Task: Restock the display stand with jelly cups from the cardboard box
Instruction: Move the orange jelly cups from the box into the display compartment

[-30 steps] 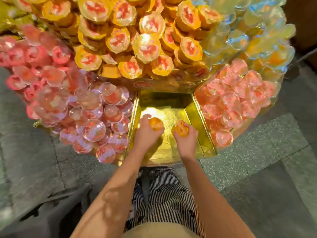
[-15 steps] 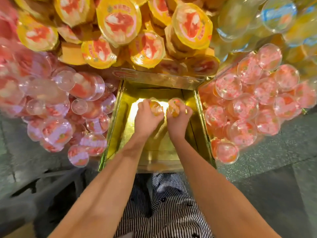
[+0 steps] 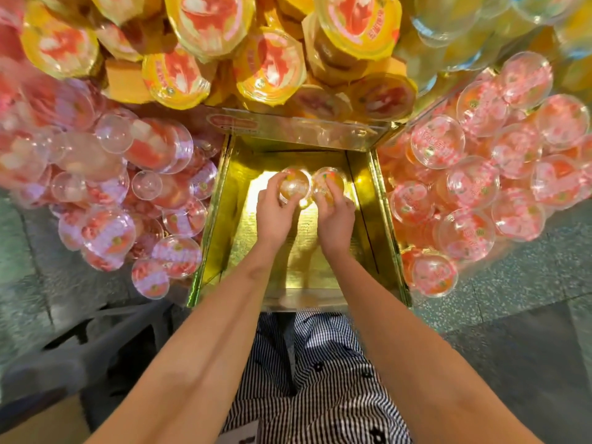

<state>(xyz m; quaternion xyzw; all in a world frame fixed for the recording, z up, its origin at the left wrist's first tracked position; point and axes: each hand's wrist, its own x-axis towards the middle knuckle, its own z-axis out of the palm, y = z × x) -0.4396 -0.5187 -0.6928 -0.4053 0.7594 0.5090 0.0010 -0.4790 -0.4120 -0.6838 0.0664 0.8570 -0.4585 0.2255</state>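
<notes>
A gold display compartment (image 3: 294,270) sits at the centre of the stand, its floor bare apart from two cups. My left hand (image 3: 275,213) grips a clear orange jelly cup (image 3: 293,187) near the compartment's back wall. My right hand (image 3: 334,219) grips a second orange jelly cup (image 3: 326,184) right beside the first; the two cups touch or nearly touch. Both arms reach forward side by side into the compartment. I cannot tell whether the cups rest on the gold floor. The cardboard box shows only as a brown corner (image 3: 41,421) at lower left.
Pink jelly cups (image 3: 105,200) fill the left compartment and more pink cups (image 3: 474,187) fill the right one. Yellow-lidded cups (image 3: 266,65) pile up on the tier above. Grey speckled floor (image 3: 512,315) lies around the stand; striped trousers (image 3: 320,379) are below.
Both hands moved deeper into the gold compartment, from its front to near its back wall, each keeping hold of its cup. The view closed in on the stand.
</notes>
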